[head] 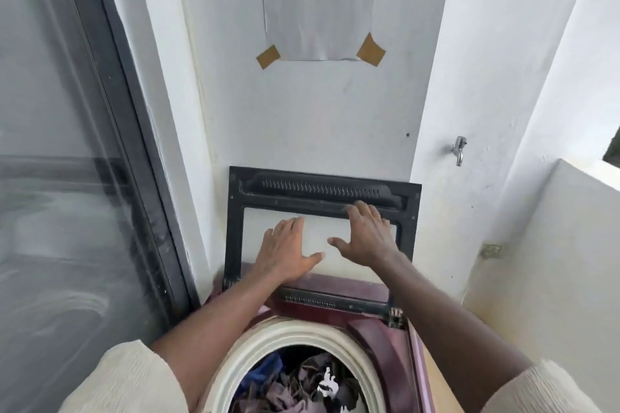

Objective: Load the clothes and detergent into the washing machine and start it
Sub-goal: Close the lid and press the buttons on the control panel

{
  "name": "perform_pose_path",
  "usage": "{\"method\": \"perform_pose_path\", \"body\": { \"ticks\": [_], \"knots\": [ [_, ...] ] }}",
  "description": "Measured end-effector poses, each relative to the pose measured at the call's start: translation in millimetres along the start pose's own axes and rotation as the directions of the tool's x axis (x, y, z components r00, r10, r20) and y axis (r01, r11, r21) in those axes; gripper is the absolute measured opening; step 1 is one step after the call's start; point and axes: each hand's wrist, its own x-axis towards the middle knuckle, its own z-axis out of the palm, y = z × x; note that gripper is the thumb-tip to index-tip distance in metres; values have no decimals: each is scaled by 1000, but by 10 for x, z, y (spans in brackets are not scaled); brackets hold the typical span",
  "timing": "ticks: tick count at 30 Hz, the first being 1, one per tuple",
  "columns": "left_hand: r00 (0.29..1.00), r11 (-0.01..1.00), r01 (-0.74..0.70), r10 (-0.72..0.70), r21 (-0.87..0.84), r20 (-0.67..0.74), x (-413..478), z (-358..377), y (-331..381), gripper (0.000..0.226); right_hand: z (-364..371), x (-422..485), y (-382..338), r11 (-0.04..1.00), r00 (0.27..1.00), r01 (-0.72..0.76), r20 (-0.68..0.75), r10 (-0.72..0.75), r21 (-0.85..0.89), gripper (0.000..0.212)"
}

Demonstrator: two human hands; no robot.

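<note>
Nearest the camera, cream ribbed sleeves [127, 379] at 7 and 5 o'clock, pushed up on both forearms. Between them at 6 o'clock, the washing machine [382, 342], a top-loader with a maroon body and a cream tub ring. Clothes [295, 386] are already inside the drum: mixed dark pieces, a blue one at the left, a dark one with white print at the right. No detergent container in view.

The lid [322, 191] stands raised at centre, leaning back on the white wall [302, 111]; black frame, pale window panel, ribbed grip strip along its top edge.

Left hand [285, 251] lies flat on the window panel, fingers spread and straight, thumb out toward 3 o'clock, gripping nothing. Right hand [365, 231] is just beside it toward 2 o'clock, also spread flat, fingertips up on the black upper frame bar, thumb toward 9 o'clock, nothing clamped. The hands are close but not touching.

At 12 o'clock, a printed paper sheet [318, 0] is stuck on the wall with brown tape [268, 56] at the lower corners; text is blurred. At 3 o'clock, a metal tap [459, 149] on the wall. At 9 o'clock, a glass sliding door [67, 178] with a dark frame. A low white parapet [570, 228] at 4 o'clock.
</note>
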Motion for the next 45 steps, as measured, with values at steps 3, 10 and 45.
{"method": "perform_pose_path", "body": {
  "ticks": [3, 10, 45],
  "knots": [
    [998, 999, -31, 31, -8, -56, 488, -101, 10, 94, -51, 419, -25, 1000, 1000, 4, 4, -4, -28, 83],
    [982, 995, -51, 65, 87, -175, 1284, -237, -138, 86, -97, 1103, -61, 995, 995, 19, -97, -29, -97, 71],
    [996, 994, -55, 49, 95, 72, 606, -947, -204, 51, -465, 523, -476, 991, 971, -124, 211, 111, 51, 69]
  ]
}}
